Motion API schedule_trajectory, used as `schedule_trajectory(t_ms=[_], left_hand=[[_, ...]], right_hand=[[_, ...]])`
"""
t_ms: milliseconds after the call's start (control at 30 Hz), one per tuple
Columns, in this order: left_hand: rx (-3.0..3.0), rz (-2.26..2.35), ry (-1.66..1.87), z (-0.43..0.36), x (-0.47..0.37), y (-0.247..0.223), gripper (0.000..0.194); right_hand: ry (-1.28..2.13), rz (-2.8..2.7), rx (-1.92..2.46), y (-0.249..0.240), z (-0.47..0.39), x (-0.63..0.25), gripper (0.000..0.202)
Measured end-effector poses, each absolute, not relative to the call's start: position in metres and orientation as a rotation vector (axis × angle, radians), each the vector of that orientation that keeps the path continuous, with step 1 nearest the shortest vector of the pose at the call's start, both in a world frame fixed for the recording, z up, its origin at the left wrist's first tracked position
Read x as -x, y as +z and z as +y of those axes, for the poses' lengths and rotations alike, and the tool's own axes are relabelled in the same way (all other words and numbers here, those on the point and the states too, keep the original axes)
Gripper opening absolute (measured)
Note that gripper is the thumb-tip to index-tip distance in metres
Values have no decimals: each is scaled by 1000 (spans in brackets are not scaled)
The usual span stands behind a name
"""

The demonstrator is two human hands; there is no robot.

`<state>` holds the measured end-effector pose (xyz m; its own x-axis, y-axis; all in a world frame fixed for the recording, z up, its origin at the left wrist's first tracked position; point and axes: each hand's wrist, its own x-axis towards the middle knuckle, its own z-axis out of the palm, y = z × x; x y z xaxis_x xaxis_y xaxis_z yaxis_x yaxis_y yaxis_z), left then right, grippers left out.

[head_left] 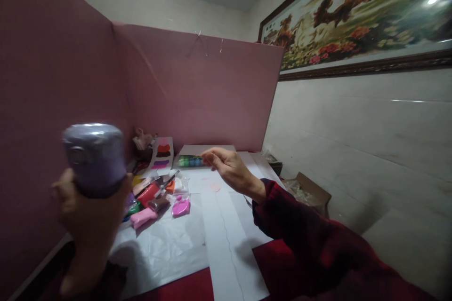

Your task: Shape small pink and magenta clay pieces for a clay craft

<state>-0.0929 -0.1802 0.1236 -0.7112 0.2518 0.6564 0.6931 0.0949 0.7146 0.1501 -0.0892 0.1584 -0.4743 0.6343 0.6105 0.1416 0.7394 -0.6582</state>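
My left hand (93, 216), blurred by motion, is wrapped round a purple water bottle (99, 160) with a shiny lid, raised upright at the left. My right hand (231, 169) hovers above the table's middle, its fingers curled together. Whether anything small is between them is hidden. Behind its fingertips lies a clear pack of green and blue pieces (190, 161). Below runs a long white paper strip (226, 235) with a wavy line down it and a pale pink patch (215, 187) near its far end.
Several colourful clay packets lie left of the strip, among them a pink packet (143, 217) and a magenta one (181, 207). A colour-swatch sheet (163, 155) is behind them. Pink panels (197, 89) enclose the back and left. An open cardboard box (310, 190) stands at right.
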Motion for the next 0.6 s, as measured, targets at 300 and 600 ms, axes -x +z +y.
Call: schedule_trajectory(t_ms=[300, 600], left_hand=[[1345, -1833, -1542, -184, 7, 50, 73], [1865, -1966, -1976, -209, -8, 67, 50]], right_hand=[[-16, -2394, 634, 195, -152, -108, 65], [91, -2531, 232, 191, -137, -126, 34]])
